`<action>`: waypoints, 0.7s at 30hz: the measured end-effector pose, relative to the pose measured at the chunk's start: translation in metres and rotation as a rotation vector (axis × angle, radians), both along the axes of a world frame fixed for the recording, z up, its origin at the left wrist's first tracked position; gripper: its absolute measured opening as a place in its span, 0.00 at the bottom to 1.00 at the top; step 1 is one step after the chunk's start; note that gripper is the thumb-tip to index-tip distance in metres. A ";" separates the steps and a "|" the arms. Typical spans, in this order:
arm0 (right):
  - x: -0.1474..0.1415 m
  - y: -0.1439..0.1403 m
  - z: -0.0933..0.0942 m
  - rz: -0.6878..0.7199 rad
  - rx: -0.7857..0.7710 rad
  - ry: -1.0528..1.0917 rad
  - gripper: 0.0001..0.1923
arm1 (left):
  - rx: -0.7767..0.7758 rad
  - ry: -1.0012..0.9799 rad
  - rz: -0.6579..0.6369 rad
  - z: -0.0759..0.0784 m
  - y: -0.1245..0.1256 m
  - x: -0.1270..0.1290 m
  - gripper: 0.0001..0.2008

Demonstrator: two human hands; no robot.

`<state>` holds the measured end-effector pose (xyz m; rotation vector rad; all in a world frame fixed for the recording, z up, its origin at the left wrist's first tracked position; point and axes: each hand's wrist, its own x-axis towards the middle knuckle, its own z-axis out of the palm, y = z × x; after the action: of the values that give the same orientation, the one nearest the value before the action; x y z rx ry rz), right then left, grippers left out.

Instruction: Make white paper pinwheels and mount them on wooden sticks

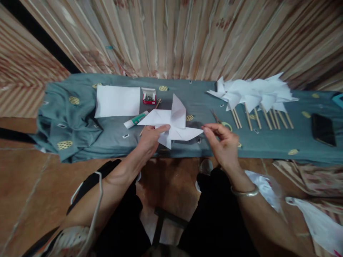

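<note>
A white paper pinwheel (177, 133) with folded, pointed blades is held over the table's front half. My left hand (152, 138) grips it near the middle, the thumb lying on top and the other fingers hidden beneath. At the tip of the right-hand blade, my right hand (223, 144) is closed in a pinch on the paper. Partly covered by the pinwheel is a thin wooden stick (158, 103). A green and white glue tube (136, 119) lies just left of it. Behind stands an open red box (149, 96) of small metal pins.
A stack of white paper (118, 101) lies at the left. Several finished pinwheels on sticks (254, 94) are piled at the back right. Scissors (225, 125) lie behind my right hand, and a black phone (323, 129) is at far right. A green cloth (80, 128) covers the table.
</note>
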<state>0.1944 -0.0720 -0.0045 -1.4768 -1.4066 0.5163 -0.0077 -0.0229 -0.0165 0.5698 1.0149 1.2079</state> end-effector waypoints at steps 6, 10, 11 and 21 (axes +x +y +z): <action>-0.002 0.021 -0.012 0.014 -0.131 0.470 0.18 | -0.009 -0.019 0.060 0.006 0.007 -0.003 0.19; -0.001 0.035 -0.021 -0.022 -0.227 0.569 0.23 | 0.009 -0.012 0.087 0.008 0.005 -0.005 0.19; -0.001 0.037 -0.024 -0.023 -0.236 0.566 0.23 | 0.008 -0.013 0.090 0.009 0.005 -0.006 0.19; -0.015 0.062 -0.037 0.053 -0.190 0.474 0.25 | 0.050 -0.023 0.166 0.012 0.011 -0.026 0.19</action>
<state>0.1791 -0.0102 -0.0411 -1.3495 -1.0431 0.9851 -0.0338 -0.0121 -0.0045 0.5171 1.0311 1.3861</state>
